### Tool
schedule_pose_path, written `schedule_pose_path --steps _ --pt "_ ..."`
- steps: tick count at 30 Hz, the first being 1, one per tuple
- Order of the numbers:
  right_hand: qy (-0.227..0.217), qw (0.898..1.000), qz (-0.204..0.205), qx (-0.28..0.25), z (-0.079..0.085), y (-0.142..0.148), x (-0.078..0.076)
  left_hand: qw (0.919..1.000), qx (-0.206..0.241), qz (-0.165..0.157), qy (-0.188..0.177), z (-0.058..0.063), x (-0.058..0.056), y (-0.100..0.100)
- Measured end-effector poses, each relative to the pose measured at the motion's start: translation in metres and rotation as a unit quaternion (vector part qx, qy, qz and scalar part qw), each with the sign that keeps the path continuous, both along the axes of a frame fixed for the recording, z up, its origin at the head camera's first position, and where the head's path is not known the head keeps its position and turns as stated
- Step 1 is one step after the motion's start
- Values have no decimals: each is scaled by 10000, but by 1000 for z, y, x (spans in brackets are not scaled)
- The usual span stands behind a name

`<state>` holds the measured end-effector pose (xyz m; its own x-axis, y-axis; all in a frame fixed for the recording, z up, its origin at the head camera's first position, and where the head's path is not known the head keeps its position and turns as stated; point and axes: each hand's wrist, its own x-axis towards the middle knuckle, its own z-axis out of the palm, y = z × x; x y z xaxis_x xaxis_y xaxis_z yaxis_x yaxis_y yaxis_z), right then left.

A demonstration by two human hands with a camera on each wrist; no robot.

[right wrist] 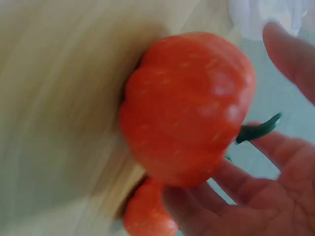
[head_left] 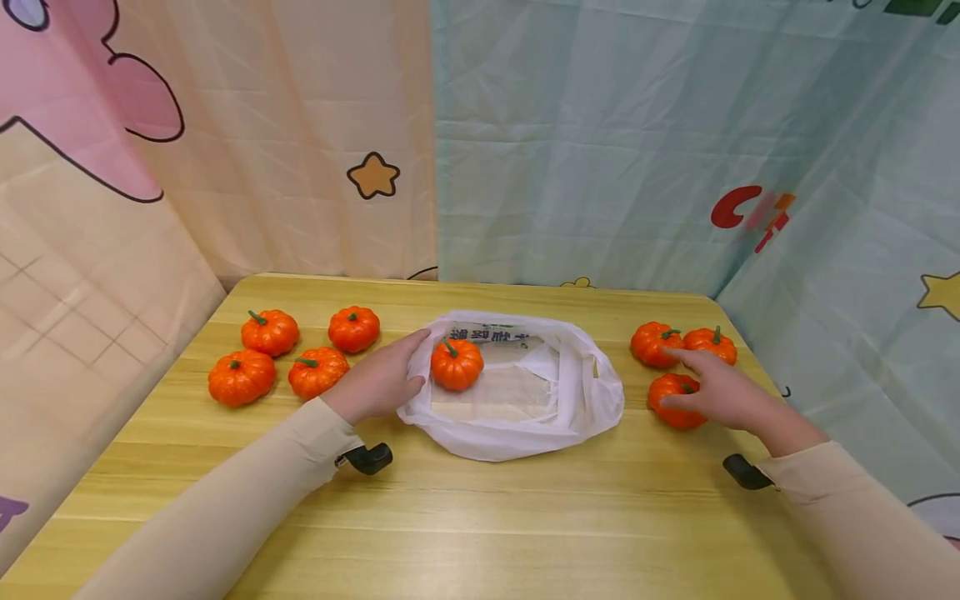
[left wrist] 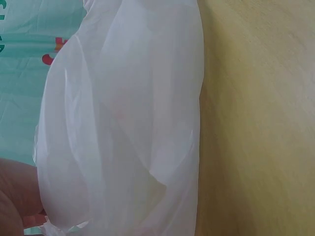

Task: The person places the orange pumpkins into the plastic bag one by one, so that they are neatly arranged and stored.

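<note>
A white plastic bag [head_left: 495, 446] stands on the table with its mouth spread wide, and a small orange pumpkin [head_left: 457, 367] with a green stem lies inside at its left. My left hand [head_left: 382, 379] grips the bag's left rim; the left wrist view shows the bag's side wall [left wrist: 133, 118] close up, with part of the hand at the lower left. Over on the right, my right hand [head_left: 716, 390] reaches above the nearest pumpkin [head_left: 670, 412], thumb and fingers spread about it. Two more pumpkins, one left [head_left: 651, 343] and one right [head_left: 705, 340], sit just behind.
Several more small pumpkins [head_left: 242, 377] are grouped on the left of the wooden table [head_left: 480, 517], beside the left forearm. Printed curtains [head_left: 645, 150] hang behind the table and along both sides.
</note>
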<state>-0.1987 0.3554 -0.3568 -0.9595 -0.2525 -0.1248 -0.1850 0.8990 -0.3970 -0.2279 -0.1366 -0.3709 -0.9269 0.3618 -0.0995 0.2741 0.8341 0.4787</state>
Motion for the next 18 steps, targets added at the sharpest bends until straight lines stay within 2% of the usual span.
schedule_pose_path --steps 7,18 --pt "-287 9995 127 67 -16 18 9 10000 0 15 33 0 1 -1" --pt "-320 9992 -183 -140 -28 24 14 9999 47 7 103 -4 0 -1"
